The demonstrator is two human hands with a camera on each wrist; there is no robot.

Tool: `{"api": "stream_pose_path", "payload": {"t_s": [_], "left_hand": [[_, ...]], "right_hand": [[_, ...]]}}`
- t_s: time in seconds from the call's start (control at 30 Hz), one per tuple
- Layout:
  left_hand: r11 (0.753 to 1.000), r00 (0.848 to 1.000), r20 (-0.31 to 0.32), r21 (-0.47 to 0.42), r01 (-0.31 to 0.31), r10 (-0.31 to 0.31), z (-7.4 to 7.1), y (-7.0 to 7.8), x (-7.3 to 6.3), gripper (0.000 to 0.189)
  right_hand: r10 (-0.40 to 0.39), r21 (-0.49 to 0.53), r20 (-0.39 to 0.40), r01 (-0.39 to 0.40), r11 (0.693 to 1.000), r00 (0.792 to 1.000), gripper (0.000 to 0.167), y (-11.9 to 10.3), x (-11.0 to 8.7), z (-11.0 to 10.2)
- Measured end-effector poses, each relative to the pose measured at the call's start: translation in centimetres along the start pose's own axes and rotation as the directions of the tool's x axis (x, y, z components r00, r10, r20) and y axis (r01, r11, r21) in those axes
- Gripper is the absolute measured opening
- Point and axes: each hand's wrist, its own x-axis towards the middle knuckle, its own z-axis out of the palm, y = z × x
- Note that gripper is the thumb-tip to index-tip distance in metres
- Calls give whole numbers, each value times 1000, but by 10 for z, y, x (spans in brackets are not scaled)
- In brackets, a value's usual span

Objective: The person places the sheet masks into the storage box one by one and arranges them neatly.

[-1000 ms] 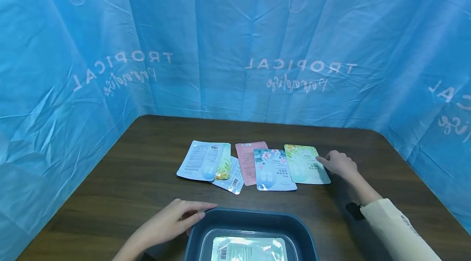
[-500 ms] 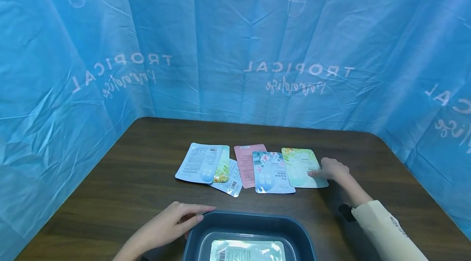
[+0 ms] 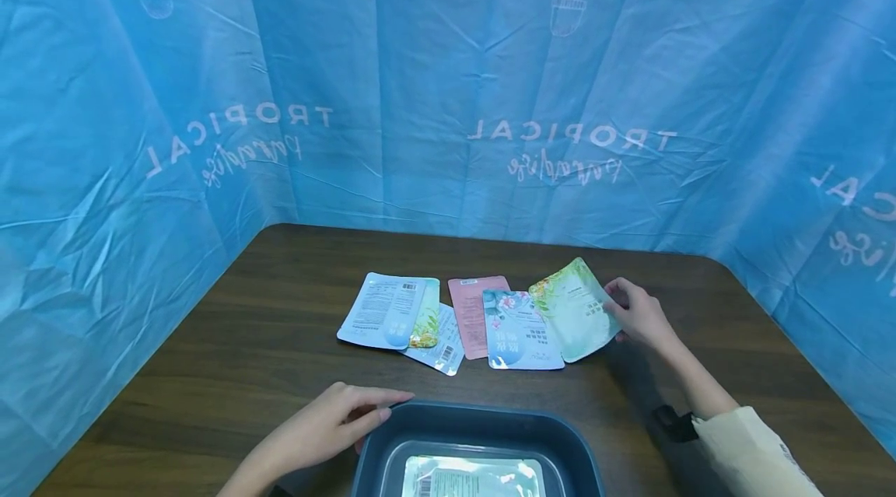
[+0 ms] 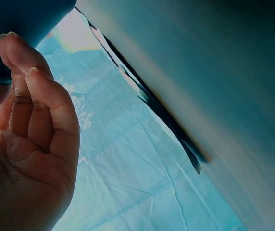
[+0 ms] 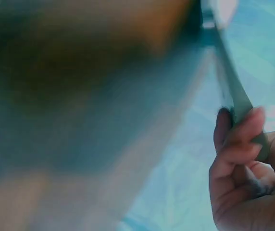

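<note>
My right hand (image 3: 640,314) pinches the right edge of a green floral face mask packet (image 3: 575,314), which is tilted and bent with that edge raised off the table. In the right wrist view the thin packet (image 5: 234,79) shows edge-on between thumb and fingers. A blue floral packet (image 3: 521,337) lies just left of it, by a pink packet (image 3: 469,310). At the front, my left hand (image 3: 318,423) grips the left corner of a dark blue tray (image 3: 490,410), whose front is cut off. Inside lies a shiny pale green packet (image 3: 476,477).
Farther left, a pale blue packet (image 3: 385,310) overlaps a green-yellow one (image 3: 425,322) and another blue packet (image 3: 446,345). Everything stands on a dark wooden table (image 3: 210,372). A blue printed curtain (image 3: 434,77) hangs behind and at both sides.
My right hand has gone from resting on the green packet to pinching its right edge and lifting it off the table. The left hand stays on the tray.
</note>
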Motion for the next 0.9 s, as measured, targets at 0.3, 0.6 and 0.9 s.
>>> {"api": "stream_pose_path", "payload": {"t_s": [0.3,0.6,0.9], "left_hand": [[1000,1000,-9,12,13,-12,1,0,-2,34],[999,1000,-12,50,1,0,1,3,7,33],[999,999,-30,34,20,-19,3,4,1,33]], "right_hand": [[-229,199,44,216,956,972,26,-60,-35,-36],[-455,480,302,279,832,837,18,-92,-90,-16],[-595,576,500,272,771,629,16,-93,-103,36]]}}
